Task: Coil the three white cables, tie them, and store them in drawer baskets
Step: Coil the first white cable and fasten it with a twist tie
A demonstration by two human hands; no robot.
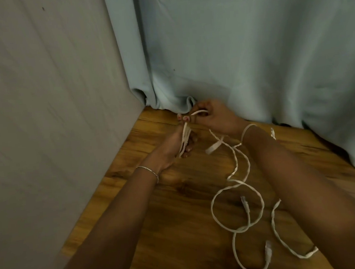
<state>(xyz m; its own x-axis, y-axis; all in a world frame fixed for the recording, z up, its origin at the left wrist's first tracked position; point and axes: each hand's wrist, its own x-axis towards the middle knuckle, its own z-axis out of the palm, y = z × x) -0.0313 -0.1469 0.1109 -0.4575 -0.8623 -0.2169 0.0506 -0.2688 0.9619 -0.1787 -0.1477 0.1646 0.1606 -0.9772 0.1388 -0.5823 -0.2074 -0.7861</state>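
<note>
My left hand [173, 144] grips a small bundle of folded white cable [185, 137] above the wooden table [177, 198]. My right hand [213, 115] pinches a loop of the same cable [199, 111] right beside the left fingertips. More flat white cable [237, 204] trails in loose loops across the table under my right forearm. Two clear plugs lie among the loops, one plug [244, 202] near the middle and another plug [268, 250] lower down. A cable strand drapes over my right wrist [248, 127].
A pale blue curtain [251, 54] hangs along the table's far edge. A grey fabric panel [48, 102] stands along the left edge. A thin bracelet [148, 170] sits on my left wrist.
</note>
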